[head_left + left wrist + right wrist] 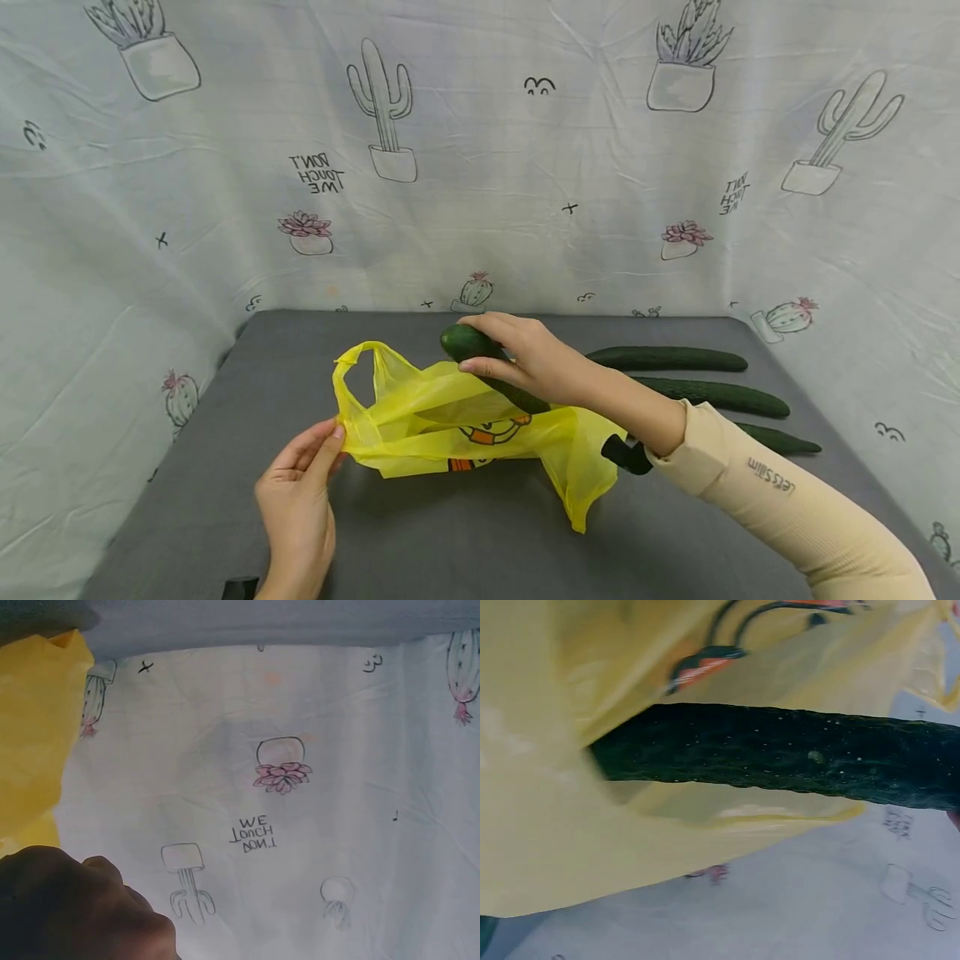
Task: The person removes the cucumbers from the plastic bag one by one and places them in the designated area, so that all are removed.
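Note:
My left hand (303,483) pinches a yellow plastic bag (420,412) beside its looped handle. From above, my right hand (536,358) grips a dark green cucumber (463,340) near its upper end, thumb on one side and fingers on the other. The cucumber slants down to the right, its lower end inside the bag's mouth. In the right wrist view, the bumpy cucumber (780,754) enters between folds of the bag (540,810), which hide its tip. The left wrist view has my left hand (82,907) low in the corner, below the bag (34,727).
Three more cucumbers lie on the grey table (465,542) at the right: a far one (675,359), a middle one (731,397) and a near one (783,439), partly behind the right arm. A white cloth (480,167) printed with cacti hangs behind and at both sides.

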Tool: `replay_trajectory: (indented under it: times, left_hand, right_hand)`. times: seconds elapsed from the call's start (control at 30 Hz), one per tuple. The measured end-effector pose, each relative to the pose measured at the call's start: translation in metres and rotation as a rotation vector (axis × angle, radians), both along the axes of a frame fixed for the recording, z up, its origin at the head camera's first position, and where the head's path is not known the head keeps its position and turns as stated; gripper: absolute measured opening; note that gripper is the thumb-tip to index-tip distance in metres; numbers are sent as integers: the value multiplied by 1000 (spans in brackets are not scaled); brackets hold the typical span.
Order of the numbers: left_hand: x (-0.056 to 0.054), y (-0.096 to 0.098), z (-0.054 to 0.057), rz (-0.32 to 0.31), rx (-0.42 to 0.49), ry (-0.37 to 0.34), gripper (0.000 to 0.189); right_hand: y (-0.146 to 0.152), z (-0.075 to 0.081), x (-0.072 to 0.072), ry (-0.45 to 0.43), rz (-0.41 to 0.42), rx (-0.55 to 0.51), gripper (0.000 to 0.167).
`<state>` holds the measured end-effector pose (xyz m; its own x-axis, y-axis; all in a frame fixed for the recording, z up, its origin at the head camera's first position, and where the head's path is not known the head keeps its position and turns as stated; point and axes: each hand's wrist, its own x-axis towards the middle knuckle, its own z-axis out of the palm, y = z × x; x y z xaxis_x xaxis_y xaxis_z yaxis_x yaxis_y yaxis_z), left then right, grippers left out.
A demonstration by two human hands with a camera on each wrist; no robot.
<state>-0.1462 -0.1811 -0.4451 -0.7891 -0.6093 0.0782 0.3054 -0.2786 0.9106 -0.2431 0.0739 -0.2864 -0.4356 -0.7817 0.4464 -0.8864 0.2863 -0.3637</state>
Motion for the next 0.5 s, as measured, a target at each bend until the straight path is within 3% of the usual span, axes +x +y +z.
replay_trajectory:
  times: [0.03, 0.07, 0.13, 0.2, 0.27, 0.3, 0.37, 0.43, 0.5]
  left_hand:
    - [3, 4, 10, 8, 8, -21, 37]
    - [4, 5, 13, 3, 19, -4, 34]
    - [6, 8, 22, 15, 28, -45, 34]
    - [0, 3, 7, 14, 47, -34, 36]
    - [-8, -5, -18, 9, 50, -14, 39]
    - [-7, -2, -10, 24, 55, -49, 40]
    - [-13, -7, -26, 21, 54, -10, 41]
    - [-13, -6, -20, 32, 61, -37, 41]
    - [-13, -8, -18, 36, 81, -16, 41]
  right_hand:
    - [0, 3, 1, 11, 7, -11, 59]
    - [0, 6, 3, 19, 16, -23, 59]
    - [-1, 13, 6, 18, 39, -53, 58]
    - [-1, 22, 11, 5, 66, -94, 56]
    - [1, 34, 16, -12, 86, -144, 55]
    - [2, 41, 20, -30, 96, -173, 53]
    - [8, 55, 27, -40, 102, -254, 52]
    - [17, 72, 37, -69, 116, -366, 51]
    - [30, 88, 44, -102, 141, -503, 47]
